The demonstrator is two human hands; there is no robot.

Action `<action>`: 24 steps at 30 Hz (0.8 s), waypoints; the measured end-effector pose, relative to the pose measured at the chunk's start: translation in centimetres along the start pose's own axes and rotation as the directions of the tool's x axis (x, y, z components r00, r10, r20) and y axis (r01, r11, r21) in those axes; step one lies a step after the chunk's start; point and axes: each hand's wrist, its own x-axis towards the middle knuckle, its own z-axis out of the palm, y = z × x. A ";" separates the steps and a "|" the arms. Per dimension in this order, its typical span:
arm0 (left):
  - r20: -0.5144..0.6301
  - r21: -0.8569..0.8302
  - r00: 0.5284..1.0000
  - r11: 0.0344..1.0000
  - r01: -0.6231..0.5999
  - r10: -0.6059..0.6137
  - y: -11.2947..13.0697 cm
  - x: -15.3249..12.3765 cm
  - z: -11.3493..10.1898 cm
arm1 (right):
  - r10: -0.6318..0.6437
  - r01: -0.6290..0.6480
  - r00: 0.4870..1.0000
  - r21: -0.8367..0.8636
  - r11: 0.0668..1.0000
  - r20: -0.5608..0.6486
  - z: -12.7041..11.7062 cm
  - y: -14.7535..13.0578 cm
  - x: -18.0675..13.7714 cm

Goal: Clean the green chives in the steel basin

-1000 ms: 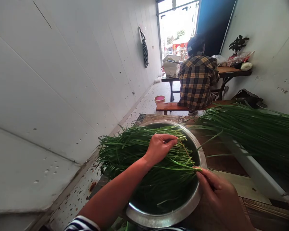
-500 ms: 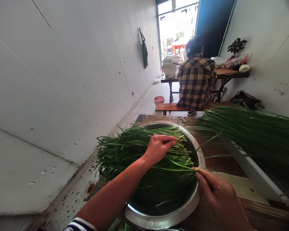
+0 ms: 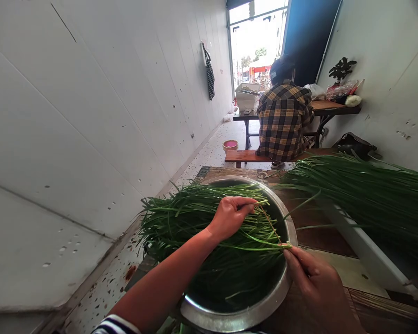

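A wide steel bowl [image 3: 230, 316] sits in front of me with a bundle of long green chives [image 3: 181, 213] lying across it, their tips hanging over its left rim. My left hand [image 3: 230, 214] rests on the bundle, fingers pinched on a thin stalk. My right hand [image 3: 313, 283] is at the bowl's right rim, fingers pinched on the cut end of a chive stalk [image 3: 261, 245] that runs left into the bowl.
A second large heap of chives [image 3: 365, 195] lies on the wooden table [image 3: 316, 234] at right. A white wall runs along the left. Ahead, a person in a plaid shirt [image 3: 282, 123] sits on a bench [image 3: 244, 155] at another table. A small pink bowl [image 3: 230, 145] stands on the floor.
Both hands stay almost still. The view shifts slightly, and the stalk between my hands moves a little.
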 end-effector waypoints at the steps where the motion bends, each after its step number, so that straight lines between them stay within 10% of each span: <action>1: 0.002 -0.005 1.000 1.000 0.008 -0.008 0.1 0.0 0.0 | -0.001 0.001 1.000 -0.003 1.000 0.007 0.0 0.0 0.0; 24: -0.028 -0.139 0.985 0.977 0.163 -0.168 0.5 0.1 0.5 | -0.034 0.033 0.999 -0.024 0.999 -0.002 0.0 0.0 0.0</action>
